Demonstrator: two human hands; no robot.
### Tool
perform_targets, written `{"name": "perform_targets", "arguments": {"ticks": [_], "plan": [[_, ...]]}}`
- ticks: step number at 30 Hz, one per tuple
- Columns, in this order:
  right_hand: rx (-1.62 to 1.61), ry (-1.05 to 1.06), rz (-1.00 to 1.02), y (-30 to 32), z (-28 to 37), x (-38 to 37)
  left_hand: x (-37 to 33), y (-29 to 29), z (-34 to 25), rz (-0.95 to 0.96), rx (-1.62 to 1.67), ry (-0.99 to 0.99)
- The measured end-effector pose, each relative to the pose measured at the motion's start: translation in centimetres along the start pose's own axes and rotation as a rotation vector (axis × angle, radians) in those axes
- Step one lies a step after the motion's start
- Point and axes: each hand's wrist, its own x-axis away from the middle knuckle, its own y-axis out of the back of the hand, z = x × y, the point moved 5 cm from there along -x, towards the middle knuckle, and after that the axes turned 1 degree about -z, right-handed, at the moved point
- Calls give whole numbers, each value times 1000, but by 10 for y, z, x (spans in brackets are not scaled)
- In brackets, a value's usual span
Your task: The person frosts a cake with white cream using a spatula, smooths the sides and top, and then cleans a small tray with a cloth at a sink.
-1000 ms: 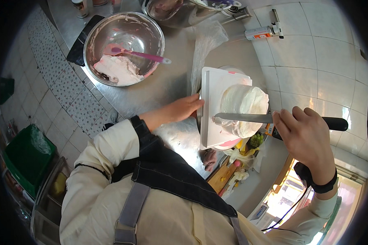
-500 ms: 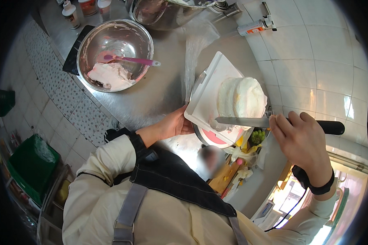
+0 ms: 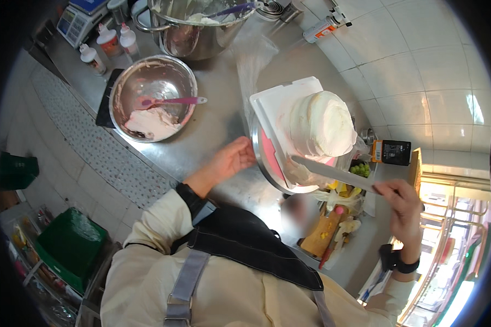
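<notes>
A round cake [image 3: 333, 122] coated in white cream sits on a white square board [image 3: 275, 109], which rests on a turntable with a pink top and metal rim [image 3: 261, 158]. My right hand [image 3: 402, 204] grips a palette knife, its long metal blade [image 3: 338, 173] crossing in front of the cake with the tip over the cream-smeared board corner. The knife's handle is hidden in my hand. On the left, my left hand [image 3: 232, 161] holds nothing; its loosely curled fingers are apart, with the fingertips at the turntable's rim.
A steel bowl [image 3: 191, 71] holds pale pink cream and a pink spatula [image 3: 174, 101]. Behind it stand a large steel pot [image 3: 202, 41], several squeeze bottles [image 3: 128, 39] and a scale [image 3: 73, 26]. Fruit and a wooden board [image 3: 319, 234] lie near right, beside the tiled wall [image 3: 420, 76].
My right hand has lowered and tilted the palette knife, its handle end now nearer me. My left hand has come slightly away from the board. The turntable and board have rotated, and the view has shifted.
</notes>
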Motion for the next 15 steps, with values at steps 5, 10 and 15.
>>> {"name": "perform_targets", "arguments": {"ticks": [5, 10, 15], "plan": [[-898, -261, -18, -131, 34, 5, 8, -16, 9, -86, -170, -8], [-878, 79, -249, -216, 110, -58, 63, -5, 2, -183, -616, 214], [-796, 28, -273, -276, 153, -113, 138, -4, -73, -334, -489, -127]]}}
